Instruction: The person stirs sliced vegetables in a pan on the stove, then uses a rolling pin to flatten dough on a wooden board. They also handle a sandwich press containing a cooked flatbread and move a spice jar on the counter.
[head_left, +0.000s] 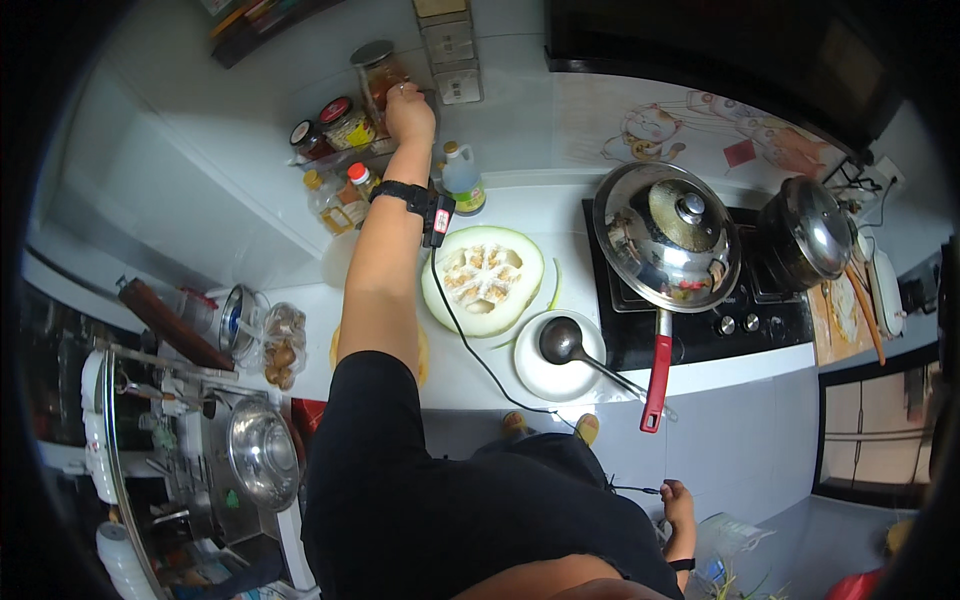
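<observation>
My left hand point(410, 115) reaches up to the wall shelf at the back, its fingers curled against a tall glass jar point(378, 72) with reddish-brown contents and a dark lid. Part of the jar is hidden behind the hand. Beside it on the shelf stand a red-lidded jar point(346, 122) and a smaller dark jar point(311, 140). Low at the right, away from the counter, my right hand point(679, 502) is closed around a thin black cord point(637, 489). Beneath my left forearm, a cut half of winter melon point(482, 318) lies face up, seeds showing.
A white plate point(525, 378) holds a dark ladle point(563, 340). On the black stove point(640, 345) sit a lidded pan point(640, 230) with a red handle jutting over the counter edge, and a lidded pot point(800, 235). Bottles point(462, 182) stand below the shelf; a steel bowl point(262, 455) is left.
</observation>
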